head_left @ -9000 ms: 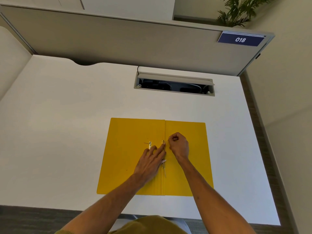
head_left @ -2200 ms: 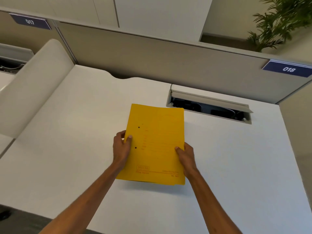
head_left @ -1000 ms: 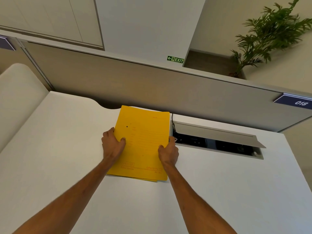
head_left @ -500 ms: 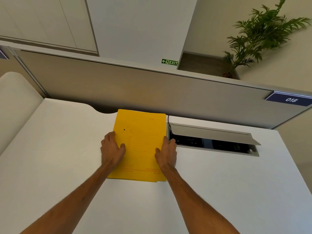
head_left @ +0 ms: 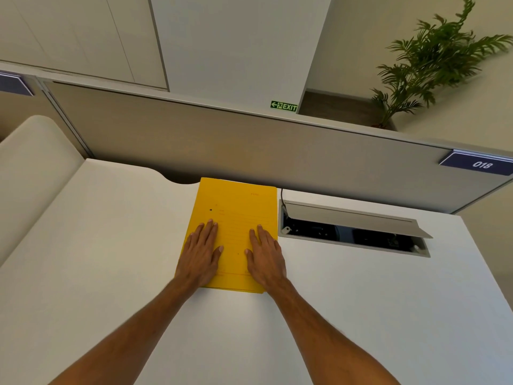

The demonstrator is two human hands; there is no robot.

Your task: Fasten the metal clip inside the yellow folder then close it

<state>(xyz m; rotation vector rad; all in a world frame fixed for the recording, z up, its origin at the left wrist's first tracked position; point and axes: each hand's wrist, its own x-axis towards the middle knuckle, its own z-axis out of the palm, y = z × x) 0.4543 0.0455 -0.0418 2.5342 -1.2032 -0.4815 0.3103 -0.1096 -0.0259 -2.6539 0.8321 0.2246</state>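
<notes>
Where the white desk top [head_left: 111,245] meets the grey fabric partition [head_left: 249,151], closed flat yellow card folder [head_left: 241,207], far edge just at the partition's foot, long side running near to far. Cover shut; small dark hole near its left edge, faint red print across the front. Metal clip hidden inside, not visible. Left hand [head_left: 201,252] spread flat, palm down, on the near left part of the cover, fingers extended and slightly apart, gripping nothing, only resting on the card. Right hand [head_left: 265,255] likewise flat and open on the near right part, fingers pointing far, outer edge at the folder's right border, nothing grasped. Thumbs turned inward, apart from each other. Just right of the folder, open recessed cable hatch [head_left: 352,232] with raised grey lid, dark cables inside. Farther right on the partition, dark blue "018" number plate [head_left: 478,163]. Beyond the partition, green exit sign [head_left: 283,105] and leafy green potted plant [head_left: 427,59] at far right.
</notes>
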